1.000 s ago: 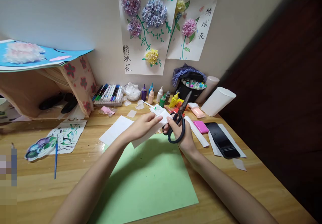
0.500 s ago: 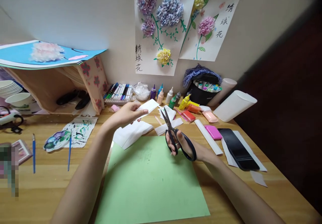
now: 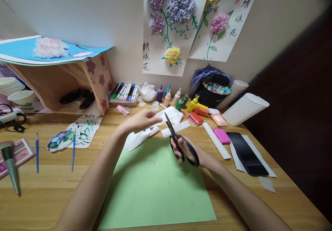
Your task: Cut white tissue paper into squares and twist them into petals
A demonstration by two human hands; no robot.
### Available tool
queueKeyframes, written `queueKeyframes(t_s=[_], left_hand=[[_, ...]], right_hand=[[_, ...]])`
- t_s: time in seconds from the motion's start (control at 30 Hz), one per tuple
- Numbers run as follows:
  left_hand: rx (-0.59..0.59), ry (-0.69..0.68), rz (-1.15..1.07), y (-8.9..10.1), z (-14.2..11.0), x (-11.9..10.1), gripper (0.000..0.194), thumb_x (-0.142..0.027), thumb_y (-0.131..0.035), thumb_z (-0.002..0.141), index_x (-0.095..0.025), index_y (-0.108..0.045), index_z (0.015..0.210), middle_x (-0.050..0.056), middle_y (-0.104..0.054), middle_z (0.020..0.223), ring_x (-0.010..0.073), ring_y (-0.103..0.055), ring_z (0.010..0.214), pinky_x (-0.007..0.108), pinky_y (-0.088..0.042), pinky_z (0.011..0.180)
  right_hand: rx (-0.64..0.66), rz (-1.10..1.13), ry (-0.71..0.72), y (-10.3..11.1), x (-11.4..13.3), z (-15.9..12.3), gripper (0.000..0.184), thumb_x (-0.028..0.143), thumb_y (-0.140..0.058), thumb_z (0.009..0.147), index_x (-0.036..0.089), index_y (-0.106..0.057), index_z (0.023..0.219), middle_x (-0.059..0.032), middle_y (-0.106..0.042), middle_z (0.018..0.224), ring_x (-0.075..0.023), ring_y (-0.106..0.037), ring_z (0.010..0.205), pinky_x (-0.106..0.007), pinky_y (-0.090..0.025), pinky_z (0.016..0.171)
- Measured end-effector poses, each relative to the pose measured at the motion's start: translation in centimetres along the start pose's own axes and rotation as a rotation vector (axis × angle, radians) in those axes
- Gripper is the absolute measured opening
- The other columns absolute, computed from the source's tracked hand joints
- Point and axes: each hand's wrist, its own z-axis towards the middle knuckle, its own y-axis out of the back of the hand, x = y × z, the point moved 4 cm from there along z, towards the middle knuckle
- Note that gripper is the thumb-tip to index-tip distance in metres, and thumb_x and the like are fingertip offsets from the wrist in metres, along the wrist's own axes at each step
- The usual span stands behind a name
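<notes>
My left hand (image 3: 144, 120) pinches a folded piece of white tissue paper (image 3: 168, 114) between thumb and fingers, past the far edge of a green sheet (image 3: 158, 182). Through the black handle loops of a pair of scissors (image 3: 175, 134) go the fingers of my right hand (image 3: 185, 149), over the sheet's right part. Their blades point up and away, nearly together, with the tips close to the tissue. Another crumpled white tissue (image 3: 140, 137) lies at the sheet's far left corner, partly under my left hand. A white paper strip (image 3: 176, 129) rests behind the scissors.
Behind the hands stand paint bottles (image 3: 177, 96), a marker tray (image 3: 123, 94) and a bowl of white tissue (image 3: 148, 93). At right lie a phone (image 3: 247, 154) and a pink packet (image 3: 221, 136). Brushes (image 3: 73, 153) and a palette (image 3: 58, 141) lie left.
My left hand has moved right and slightly down with the tissue, closer to the scissors. The right hand has shifted slightly, still holding them. The view has also shifted a little.
</notes>
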Motion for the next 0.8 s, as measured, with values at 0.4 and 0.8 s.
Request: queueKeyframes(t_s=[0.4,0.8], left_hand=[[0.032,0.039,0.023,0.2,0.0,0.1,0.038,-0.053,-0.048,0.080,-0.019,-0.042,0.064,-0.005,-0.041,0.051,0.0057,-0.033,0.037,0.018,-0.023,0.033],[0.094,0.073,0.050,0.3,0.2,1.1,0.045,-0.062,-0.050,0.075,-0.018,-0.049,0.067,-0.003,-0.044,0.050,0.0060,-0.033,0.035,0.019,-0.019,0.031]], right_hand=[[-0.051,-0.050,0.039,-0.4,-0.3,0.4,0.068,0.085,-0.023,0.068,0.019,-0.040,0.074,0.0054,-0.040,0.051,-0.0082,-0.041,0.040,-0.021,-0.042,0.039],[-0.106,-0.082,0.062,-0.6,-0.7,0.8,0.065,0.084,-0.028,0.067,0.020,-0.038,0.069,0.0061,-0.038,0.048,-0.0075,-0.038,0.038,-0.020,-0.041,0.036]])
